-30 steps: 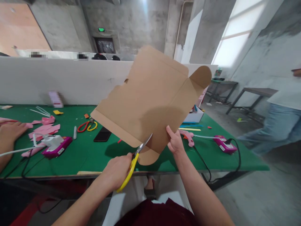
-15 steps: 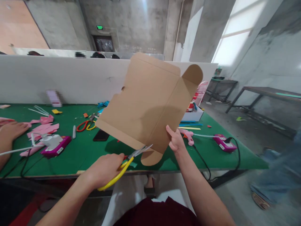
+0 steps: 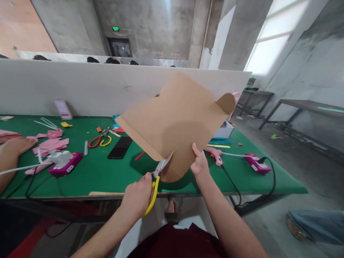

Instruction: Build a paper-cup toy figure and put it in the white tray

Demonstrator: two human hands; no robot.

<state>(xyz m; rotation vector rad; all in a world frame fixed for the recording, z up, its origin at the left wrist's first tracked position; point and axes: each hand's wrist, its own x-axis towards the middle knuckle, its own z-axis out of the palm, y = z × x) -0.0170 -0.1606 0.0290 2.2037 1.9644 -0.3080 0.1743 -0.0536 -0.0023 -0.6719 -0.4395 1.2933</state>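
Observation:
A brown creased cardboard sheet is held up and tilted above the table, partly blurred. My right hand grips its lower right edge, thumb on the near face and the other fingers mostly hidden behind. In my left hand is a pair of scissors with yellow and red handles. The blades lie at the sheet's lower edge, beside the rounded bottom flap, and look nearly closed together. Whether cardboard sits between them I cannot tell.
On the green table lie a phone, a second pair of scissors, and a pink glue gun wired to a purple power strip. At left, another person's hand rests near pink scraps. A white partition stands behind.
The cardboard has turned and dropped lower. My left hand has moved right, and the scissors point more upward, their blades closer together. My right hand keeps its grip.

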